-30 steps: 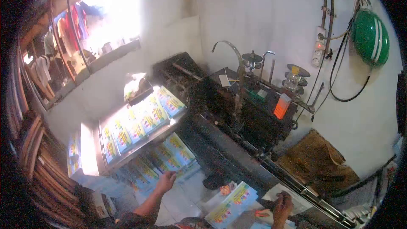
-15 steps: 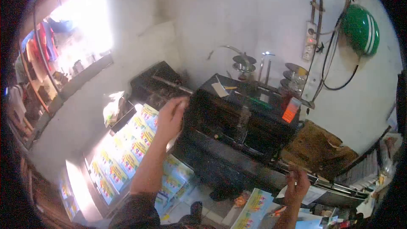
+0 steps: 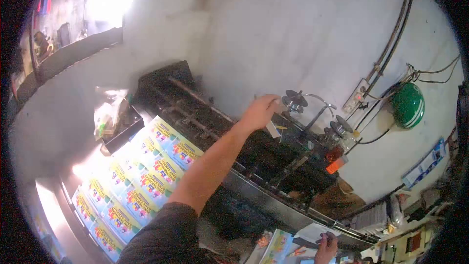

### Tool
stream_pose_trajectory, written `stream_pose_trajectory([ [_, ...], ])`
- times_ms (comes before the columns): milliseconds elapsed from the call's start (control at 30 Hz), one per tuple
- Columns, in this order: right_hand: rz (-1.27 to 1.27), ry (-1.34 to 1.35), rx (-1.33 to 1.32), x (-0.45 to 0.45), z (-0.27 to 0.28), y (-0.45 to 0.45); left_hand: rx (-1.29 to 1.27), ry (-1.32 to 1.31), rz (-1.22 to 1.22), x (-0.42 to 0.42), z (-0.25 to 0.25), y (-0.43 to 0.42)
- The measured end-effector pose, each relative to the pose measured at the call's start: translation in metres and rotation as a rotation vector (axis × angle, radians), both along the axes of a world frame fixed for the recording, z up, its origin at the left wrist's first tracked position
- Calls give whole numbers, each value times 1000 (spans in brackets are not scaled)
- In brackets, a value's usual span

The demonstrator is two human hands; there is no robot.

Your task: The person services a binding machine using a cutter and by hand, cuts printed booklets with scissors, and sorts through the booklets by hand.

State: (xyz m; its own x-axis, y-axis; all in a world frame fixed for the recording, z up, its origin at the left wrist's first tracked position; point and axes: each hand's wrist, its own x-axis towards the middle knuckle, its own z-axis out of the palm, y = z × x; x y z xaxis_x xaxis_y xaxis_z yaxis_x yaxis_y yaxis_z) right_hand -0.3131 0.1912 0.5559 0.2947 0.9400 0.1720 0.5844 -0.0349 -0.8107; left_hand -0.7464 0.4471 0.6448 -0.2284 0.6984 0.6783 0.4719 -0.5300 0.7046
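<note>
The left hand is beside a spool toward 3 o'clock; I can't tell its grip. The right hand, near white paper at 5 o'clock, also has an unclear grip.

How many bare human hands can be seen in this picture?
2. The left hand is near the dark metal machine, beside the black round discs; the right hand is near the bottom edge, next to the white paper sheet. I see no others.

The helmet is glossy, smooth plastic; the spools look like shiny metal, perhaps; the printed sheets are paper.
</note>
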Motion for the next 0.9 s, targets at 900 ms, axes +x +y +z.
stream_pose_trajectory([
  [900, 461, -198, 685, -132, 187, 242, 169, 919, -91, 76, 135, 2],
])
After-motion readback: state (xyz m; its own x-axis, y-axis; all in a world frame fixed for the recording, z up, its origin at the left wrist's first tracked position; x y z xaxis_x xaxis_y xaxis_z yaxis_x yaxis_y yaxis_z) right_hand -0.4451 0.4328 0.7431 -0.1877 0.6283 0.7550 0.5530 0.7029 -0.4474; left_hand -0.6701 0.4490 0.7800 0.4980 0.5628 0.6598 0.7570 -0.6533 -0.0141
